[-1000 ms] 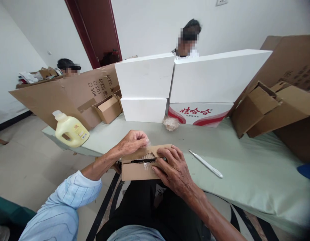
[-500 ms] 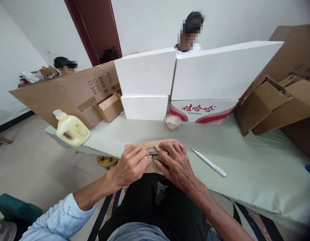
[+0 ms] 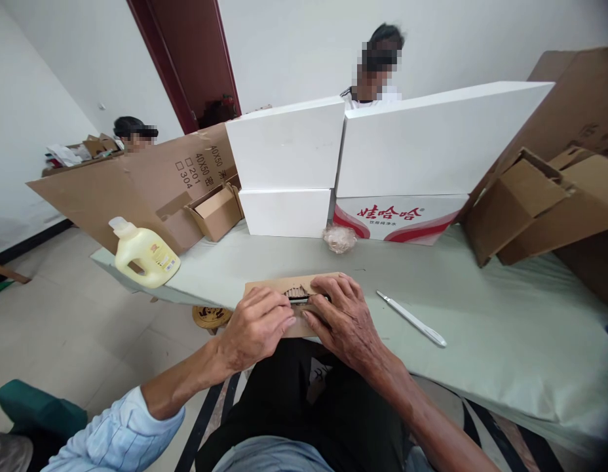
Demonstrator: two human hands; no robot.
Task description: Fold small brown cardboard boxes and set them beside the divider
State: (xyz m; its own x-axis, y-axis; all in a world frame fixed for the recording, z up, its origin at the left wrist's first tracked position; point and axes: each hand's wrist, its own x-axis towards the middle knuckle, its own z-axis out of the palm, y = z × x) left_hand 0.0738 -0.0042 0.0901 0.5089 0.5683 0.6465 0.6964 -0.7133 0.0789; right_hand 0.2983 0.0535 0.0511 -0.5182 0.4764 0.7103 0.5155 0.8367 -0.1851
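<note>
A flat piece of brown cardboard (image 3: pixel 265 286) lies at the table's front edge, with a dark, ribbed-looking pattern on its upper middle. Across it runs a slim dark strip with a pale edge (image 3: pixel 299 299); its exact kind is too small to tell. My left hand (image 3: pixel 257 324) has its fingers closed at the strip's left end. At the other end my right hand (image 3: pixel 346 321) is curled over the strip, thumb below and fingers above, resting on the cardboard. Both fingertips partly hide the strip. To the right lies a white-handled scalpel (image 3: pixel 412 319), untouched.
White boxes (image 3: pixel 284 147) and a red-and-white carton (image 3: pixel 397 219) line the table's back. A crumpled clear plastic ball (image 3: pixel 340 239) sits before them. A yellow jug (image 3: pixel 145 254) stands left; open cardboard boxes (image 3: pixel 525 203) stand right. Two people are behind the boxes.
My left fingers have shifted slightly left along the strip, so more of its dark length shows between my hands. My right hand stays nearly in place.
</note>
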